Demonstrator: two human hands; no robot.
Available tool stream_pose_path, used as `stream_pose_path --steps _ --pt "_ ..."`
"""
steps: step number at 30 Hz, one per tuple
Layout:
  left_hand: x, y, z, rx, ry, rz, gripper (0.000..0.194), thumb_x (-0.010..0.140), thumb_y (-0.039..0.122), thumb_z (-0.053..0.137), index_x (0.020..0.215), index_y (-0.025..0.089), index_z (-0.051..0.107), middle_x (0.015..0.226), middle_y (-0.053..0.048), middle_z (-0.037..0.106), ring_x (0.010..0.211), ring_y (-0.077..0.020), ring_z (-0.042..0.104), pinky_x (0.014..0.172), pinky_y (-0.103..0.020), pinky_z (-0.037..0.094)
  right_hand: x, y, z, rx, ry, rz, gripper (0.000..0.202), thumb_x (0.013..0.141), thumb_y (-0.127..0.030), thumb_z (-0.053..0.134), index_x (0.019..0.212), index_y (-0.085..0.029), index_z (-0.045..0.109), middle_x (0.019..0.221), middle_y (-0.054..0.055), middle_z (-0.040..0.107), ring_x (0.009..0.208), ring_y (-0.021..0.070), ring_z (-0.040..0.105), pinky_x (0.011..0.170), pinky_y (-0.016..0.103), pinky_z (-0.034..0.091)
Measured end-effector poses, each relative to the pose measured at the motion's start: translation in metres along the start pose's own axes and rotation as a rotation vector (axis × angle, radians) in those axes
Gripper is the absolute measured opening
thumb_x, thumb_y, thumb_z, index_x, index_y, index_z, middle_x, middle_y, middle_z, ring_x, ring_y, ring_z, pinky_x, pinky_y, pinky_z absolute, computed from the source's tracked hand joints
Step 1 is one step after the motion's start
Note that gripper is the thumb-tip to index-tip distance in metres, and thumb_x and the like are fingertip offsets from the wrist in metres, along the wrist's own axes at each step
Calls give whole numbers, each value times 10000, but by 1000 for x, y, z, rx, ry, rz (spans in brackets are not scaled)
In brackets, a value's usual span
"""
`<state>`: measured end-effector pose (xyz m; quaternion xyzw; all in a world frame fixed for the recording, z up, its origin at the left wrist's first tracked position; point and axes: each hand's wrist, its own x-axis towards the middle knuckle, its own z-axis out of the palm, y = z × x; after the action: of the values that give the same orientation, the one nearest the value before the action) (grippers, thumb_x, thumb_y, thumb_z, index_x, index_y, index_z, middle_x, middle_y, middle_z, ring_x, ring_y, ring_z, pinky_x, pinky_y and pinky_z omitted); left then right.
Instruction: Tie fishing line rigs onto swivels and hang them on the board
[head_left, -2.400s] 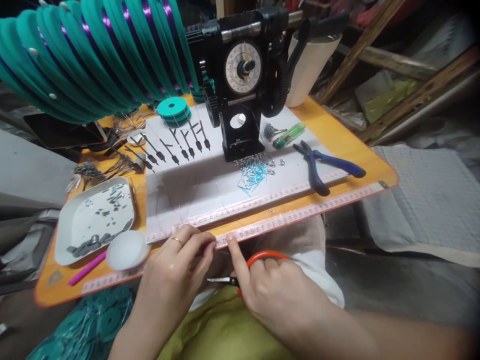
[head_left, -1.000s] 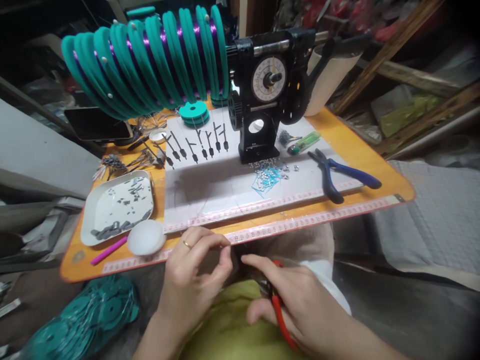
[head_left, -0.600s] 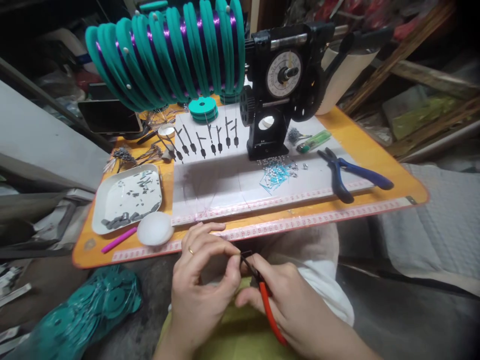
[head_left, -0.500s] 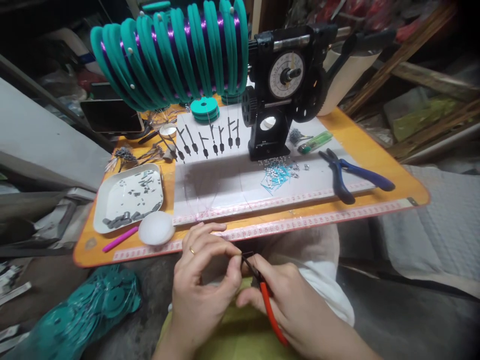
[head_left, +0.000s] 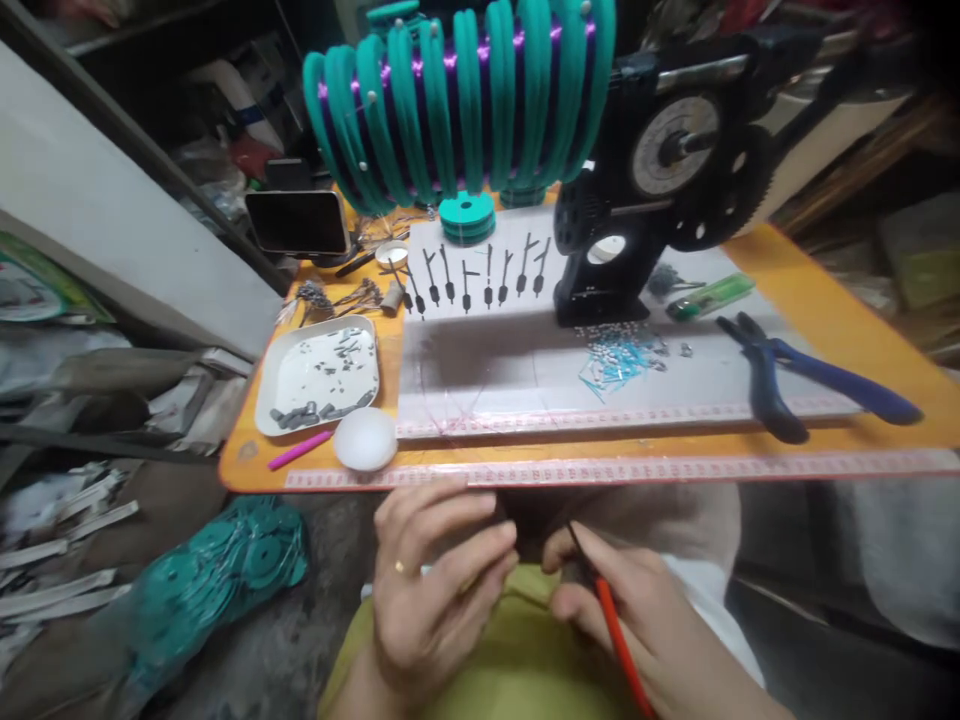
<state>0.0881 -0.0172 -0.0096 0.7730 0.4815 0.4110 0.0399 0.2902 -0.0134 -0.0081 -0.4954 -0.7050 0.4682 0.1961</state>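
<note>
Being gripped in the right hand (head_left: 656, 610) is one pair of red-handled scissors (head_left: 619, 640), its dark tip pointing up and leftward above the olive cloth (head_left: 547, 660) on the lap; the fingers are being kept curled around the handle. The left hand (head_left: 439, 585), banded by one gold ring (head_left: 400, 567), is being held just below the table edge, its fingers loosely bent and slightly parted; whether a fine thread is being pinched cannot be told. Two printed measuring strips are being shown, one front tape (head_left: 600, 473) along the table, one along the board. Behind are being seen one white bowl (head_left: 365, 438), one pink stick (head_left: 300, 450), one tray (head_left: 289, 378) of grey pieces, one blue-handled pair of pliers (head_left: 769, 385), one heap of blue pins (head_left: 616, 362), one green cutter (head_left: 712, 298) and about nine black weights (head_left: 488, 295). The orange table (head_left: 817, 290) is being partly covered by a white board (head_left: 480, 385), on which one geared machine (head_left: 611, 275) is standing; its teal discs (head_left: 457, 110) are crowding too closely to be counted. The dim room is being bounded leftward by a pale panel (head_left: 112, 150). Compared with half a second ago, scissors and left fingertips are now being held apart.
</note>
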Motion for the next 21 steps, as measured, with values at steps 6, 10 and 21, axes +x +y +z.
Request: stream_pose_path --steps 6,10,21 --pt "-41 -40 -25 352 244 -172 307 781 50 727 992 239 607 854 -31 573 823 -207 546 785 -408 427 8 13 0 -377 285 -219 565 1018 -500 376 1470 -161 353 480 -100 481 323 118 457 405 196 398" --pt "-40 -64 -37 485 227 -201 309 826 166 728 1099 246 611 914 -52 592 831 -218 551 800 -408 410 15 18 5 -629 366 -251 607 1026 -509 331 1482 -111 383 478 -60 524 300 117 493 388 189 400" --pt "-19 -61 -29 479 258 -390 77 858 270 692 849 235 624 770 -9 596 780 -212 503 801 -406 371 -1 18 -2 -477 315 -329 425 1033 -417 400 1353 -141 445 437 -108 460 318 124 510 399 201 423"
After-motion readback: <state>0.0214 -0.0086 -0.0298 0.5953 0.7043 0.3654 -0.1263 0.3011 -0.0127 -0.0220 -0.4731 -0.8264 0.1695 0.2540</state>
